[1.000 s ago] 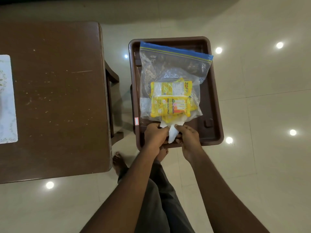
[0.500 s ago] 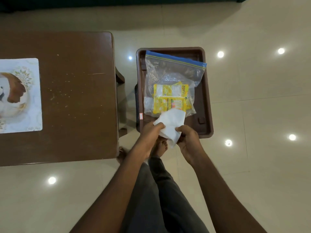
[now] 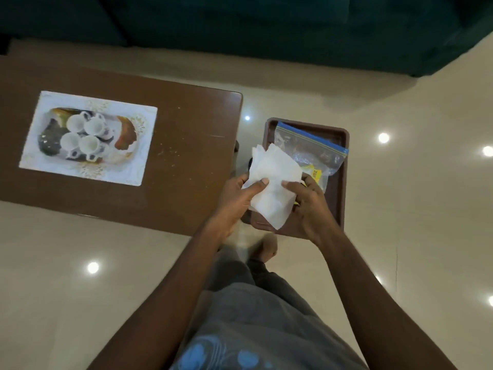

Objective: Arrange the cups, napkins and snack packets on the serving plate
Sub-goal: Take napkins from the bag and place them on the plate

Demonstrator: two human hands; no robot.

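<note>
A stack of white napkins (image 3: 272, 182) is held between my left hand (image 3: 237, 198) and my right hand (image 3: 309, 206), above the near end of a brown tray (image 3: 342, 182). In that tray lies a clear zip bag (image 3: 312, 150) with yellow snack packets (image 3: 314, 174), mostly hidden by the napkins. On the brown table (image 3: 186, 145) to the left rests a patterned serving plate (image 3: 88, 137) carrying several white cups (image 3: 84, 136).
A dark green sofa (image 3: 266, 28) spans the back. The glossy tiled floor (image 3: 426, 236) surrounds the table and tray. My bare foot (image 3: 266, 248) and grey trousers are below the hands.
The napkins have been pulled out from under the zip bag and lifted up and unfolded between both hands. The view has swung left, bringing the serving plate with cups into sight.
</note>
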